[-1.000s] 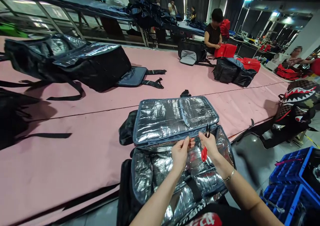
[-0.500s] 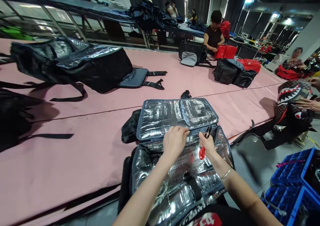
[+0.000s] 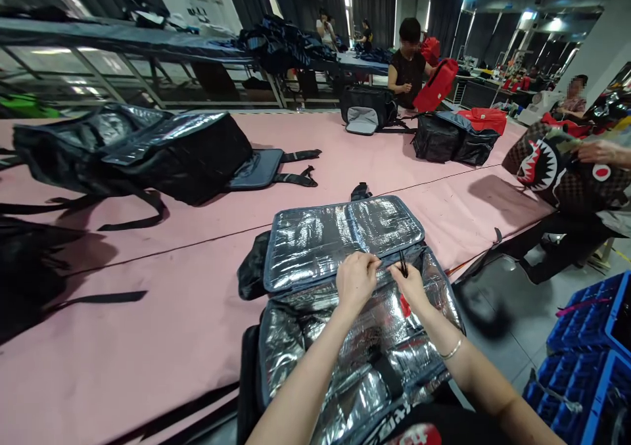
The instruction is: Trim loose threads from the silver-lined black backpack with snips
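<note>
— Looking down from the head view, I see the insulated bag [image 3: 345, 340] lying open on the pink table [image 3: 148, 313], its foil lid [image 3: 340, 234] flipped back toward twelve o'clock.

— And my hands?

— My left hand [image 3: 355, 279] is pinched narrow on the lid's front seam. My right hand [image 3: 410, 286], at three o'clock of it, is closed around the red-handled thread snips [image 3: 403, 271], blades touching that same seam.

— How far along?

— I judge the trimming is mid-way: only this stretch of edge is under the blades; whether other seams are clean I cannot tell.

— Anything else?

— At one o'clock, a person [image 3: 407, 60] lifts a red bag [image 3: 436, 85]. Black bags [image 3: 148, 149] lie at ten o'clock.
</note>
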The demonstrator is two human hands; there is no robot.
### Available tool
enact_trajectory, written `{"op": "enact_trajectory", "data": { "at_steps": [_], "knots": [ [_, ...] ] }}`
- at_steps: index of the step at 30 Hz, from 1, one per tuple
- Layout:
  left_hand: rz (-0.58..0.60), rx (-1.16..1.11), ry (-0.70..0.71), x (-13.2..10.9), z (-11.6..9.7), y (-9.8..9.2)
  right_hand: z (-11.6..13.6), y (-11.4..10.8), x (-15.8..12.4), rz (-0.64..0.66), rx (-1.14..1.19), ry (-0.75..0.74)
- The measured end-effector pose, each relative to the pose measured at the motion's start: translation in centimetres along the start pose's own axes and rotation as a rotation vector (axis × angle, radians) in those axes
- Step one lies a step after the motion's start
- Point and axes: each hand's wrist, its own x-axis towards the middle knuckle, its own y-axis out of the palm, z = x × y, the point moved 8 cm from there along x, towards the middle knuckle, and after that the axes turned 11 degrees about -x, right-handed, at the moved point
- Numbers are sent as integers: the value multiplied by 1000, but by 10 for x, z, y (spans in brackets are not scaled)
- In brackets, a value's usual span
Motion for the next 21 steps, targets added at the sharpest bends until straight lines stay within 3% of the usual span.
{"op": "enact_trajectory", "data": {
  "at_steps": [4,6,9,15,21],
  "knots": [
    [-57,-28,-58,0,6,-3,19,-25,-13,-69,-417,-137],
    [-69,-43,-75,1,7,-4,30,-29,-19,-57,-696,-197],
    [-76,-65,-82,1,9,-4,41,-27,-23,-9,-931,-212],
    [-108,-111,-81,-1,13,-5,62,-9,-26,27,-1176,-270],
    [-129,-158,-59,-4,15,-9,66,4,-27,16,-1281,-310]
  ]
}}
